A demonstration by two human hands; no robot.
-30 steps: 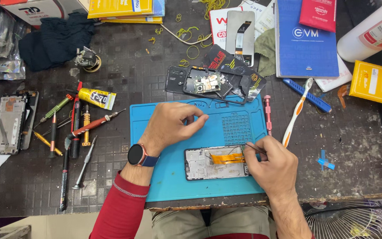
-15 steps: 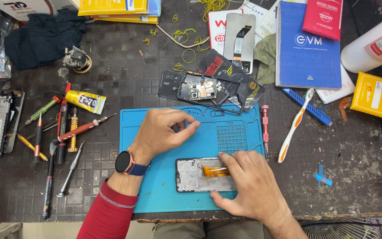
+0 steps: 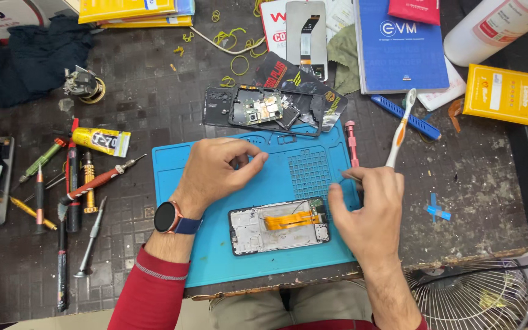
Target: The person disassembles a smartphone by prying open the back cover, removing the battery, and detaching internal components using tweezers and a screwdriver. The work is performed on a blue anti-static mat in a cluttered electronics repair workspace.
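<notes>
Now your left hand [image 3: 215,174] rests bent and empty at eleven o'clock of the open phone [image 3: 278,225]; your right hand [image 3: 368,211] pinches thin tweezers [image 3: 351,178] at three o'clock, ready for tiny parts.

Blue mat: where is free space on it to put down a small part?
The blue mat is bare along its front-left edge, below the left hand, left of the opened phone. The grid pad between both hands is free. Beyond the mat's far edge, phone parts crowd.
</notes>
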